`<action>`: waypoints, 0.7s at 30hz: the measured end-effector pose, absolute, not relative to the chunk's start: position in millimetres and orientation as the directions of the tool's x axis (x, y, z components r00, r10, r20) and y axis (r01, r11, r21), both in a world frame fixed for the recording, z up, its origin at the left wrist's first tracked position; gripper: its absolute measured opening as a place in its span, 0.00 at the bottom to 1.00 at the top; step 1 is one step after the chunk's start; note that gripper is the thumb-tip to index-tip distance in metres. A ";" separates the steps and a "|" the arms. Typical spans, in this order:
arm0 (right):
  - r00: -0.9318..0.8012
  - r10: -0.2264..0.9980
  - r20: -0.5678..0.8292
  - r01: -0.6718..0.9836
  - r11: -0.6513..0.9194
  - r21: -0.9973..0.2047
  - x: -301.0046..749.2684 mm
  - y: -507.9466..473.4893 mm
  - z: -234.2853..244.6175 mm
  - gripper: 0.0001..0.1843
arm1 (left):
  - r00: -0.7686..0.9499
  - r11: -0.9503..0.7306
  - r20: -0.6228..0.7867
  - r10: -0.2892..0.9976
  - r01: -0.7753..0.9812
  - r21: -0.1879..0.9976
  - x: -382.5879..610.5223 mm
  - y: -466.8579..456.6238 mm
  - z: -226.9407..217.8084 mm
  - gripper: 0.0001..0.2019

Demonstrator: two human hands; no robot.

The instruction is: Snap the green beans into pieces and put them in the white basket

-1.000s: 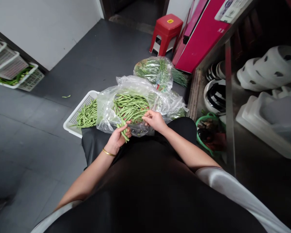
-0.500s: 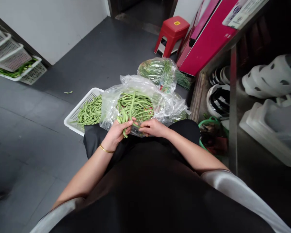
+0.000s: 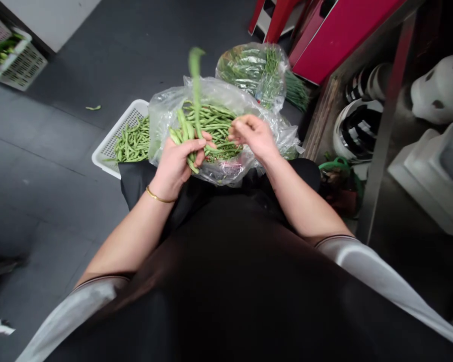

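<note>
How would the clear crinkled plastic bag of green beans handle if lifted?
The clear plastic bag likely flops; its film is creased. Its gloss suggests slipperiness. The slender green beans exposed at its opening might spill.

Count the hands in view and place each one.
2: the left hand, gripping green beans, and the right hand, over the plastic bag. No other hands show.
</note>
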State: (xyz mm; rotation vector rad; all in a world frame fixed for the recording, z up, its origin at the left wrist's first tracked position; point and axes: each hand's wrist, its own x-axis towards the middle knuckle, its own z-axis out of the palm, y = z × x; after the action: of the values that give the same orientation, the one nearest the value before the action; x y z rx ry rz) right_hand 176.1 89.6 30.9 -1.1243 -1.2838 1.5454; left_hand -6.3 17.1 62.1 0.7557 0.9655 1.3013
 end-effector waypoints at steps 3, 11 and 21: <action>-0.367 0.923 -0.115 -0.021 -0.131 -0.991 177.7 88.0 37.4 0.18 | 0.099 0.249 -0.229 0.968 -0.418 0.874 -12.8 10.2 64.2 0.08; -0.350 0.934 0.068 -0.080 0.043 -0.996 153.5 42.4 65.7 0.19 | 0.045 0.197 -0.194 0.980 -0.351 0.915 -18.6 -23.8 84.2 0.10; -0.465 0.885 -0.024 -0.080 -0.069 -0.994 151.1 -1.8 99.3 0.21 | 0.338 0.239 -0.126 0.933 -0.316 0.918 -13.8 -62.5 95.1 0.12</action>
State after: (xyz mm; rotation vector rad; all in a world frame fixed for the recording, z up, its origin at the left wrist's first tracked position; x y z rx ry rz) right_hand 151.1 -1.8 99.3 -0.9054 -1.4536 1.6356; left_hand -13.8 -62.5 95.1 0.9482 0.8076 0.9959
